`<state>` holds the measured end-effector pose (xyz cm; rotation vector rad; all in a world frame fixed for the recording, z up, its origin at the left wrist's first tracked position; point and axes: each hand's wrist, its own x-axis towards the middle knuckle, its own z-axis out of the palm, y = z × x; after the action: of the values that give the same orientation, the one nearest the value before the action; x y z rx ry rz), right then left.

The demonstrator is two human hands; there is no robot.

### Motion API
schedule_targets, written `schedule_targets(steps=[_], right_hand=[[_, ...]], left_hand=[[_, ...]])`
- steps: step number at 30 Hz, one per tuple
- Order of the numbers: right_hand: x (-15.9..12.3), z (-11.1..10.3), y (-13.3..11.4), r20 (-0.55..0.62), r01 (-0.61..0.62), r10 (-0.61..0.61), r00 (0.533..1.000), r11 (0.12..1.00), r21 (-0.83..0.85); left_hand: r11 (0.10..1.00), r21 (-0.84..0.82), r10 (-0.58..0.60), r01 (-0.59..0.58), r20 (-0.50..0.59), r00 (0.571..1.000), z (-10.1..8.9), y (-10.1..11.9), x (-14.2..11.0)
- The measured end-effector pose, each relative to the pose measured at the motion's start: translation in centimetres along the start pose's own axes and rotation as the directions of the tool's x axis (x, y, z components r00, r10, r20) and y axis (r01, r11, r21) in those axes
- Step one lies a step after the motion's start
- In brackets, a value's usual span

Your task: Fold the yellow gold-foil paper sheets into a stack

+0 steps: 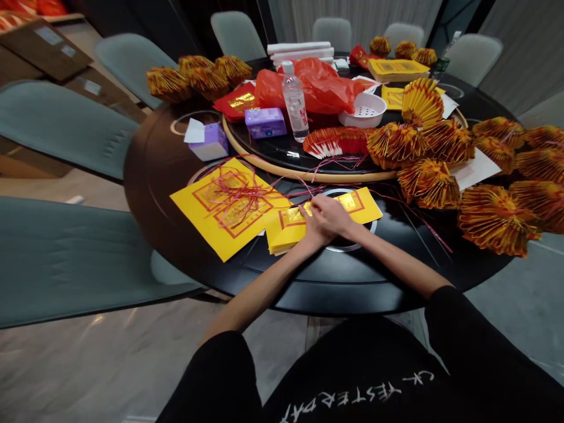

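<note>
This is a dining room. A big round bench with a turning top has soft green chairs around it, and curtains hang at the top.

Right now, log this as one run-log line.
left hand, right hand: on yellow joss paper stack | beside: red strings, folded paper fans

We get fairly bright, even indoor light, apparently from overhead, with soft glare across the black round tabletop and faint shadows beneath the forearms. Wide-angle distortion stretches the grey-green chairs at the left edge, and we see slight softness on the hands.
</note>
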<state>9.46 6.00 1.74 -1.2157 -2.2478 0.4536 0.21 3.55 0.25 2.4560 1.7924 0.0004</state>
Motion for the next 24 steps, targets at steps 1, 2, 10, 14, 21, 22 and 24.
schedule_targets(steps=[1, 2, 10, 14, 21, 22, 24], right_hand=[[-0.5, -1.5, 2.0, -0.046, 0.004, -0.004, 0.999, 1.000, -0.010], [-1.1, -2.9, 4.2, -0.106, 0.005, -0.009, 0.994, 0.999, -0.039], [-4.6, -6.6, 14.2, -0.086, -0.128, 0.105, 0.991, 0.933, -0.336], [-4.3, -6.5, 14.8, -0.063, -0.085, 0.068, 0.996, 0.936, -0.342], [-3.9, -6.7, 15.5, -0.095, -0.052, 0.027, 0.995, 0.961, -0.271], [-3.9, -6.7, 15.6, -0.107, -0.051, 0.023, 0.994, 0.963, -0.263], [-3.7, -6.5, 15.7, -0.123, -0.057, 0.026, 0.992, 0.965, -0.255]], left_hand=[[1.000, 0.004, -0.001, 0.001, -0.001, 1.000, -0.2, 0.1, -0.1], [1.000, 0.011, -0.007, 0.007, 0.000, 1.000, -0.4, 0.1, -0.1], [0.999, 0.033, -0.034, 0.034, 0.022, 0.999, -1.1, 0.3, 0.0], [0.999, 0.028, -0.025, 0.025, -0.003, 1.000, -1.0, 0.2, -0.1], [0.996, 0.042, 0.087, -0.082, -0.121, 0.989, -1.6, 0.4, -0.5], [0.993, 0.045, 0.116, -0.112, -0.118, 0.986, -1.7, 0.5, -0.5], [0.988, 0.048, 0.150, -0.146, -0.092, 0.984, -1.6, 0.5, -0.6]])
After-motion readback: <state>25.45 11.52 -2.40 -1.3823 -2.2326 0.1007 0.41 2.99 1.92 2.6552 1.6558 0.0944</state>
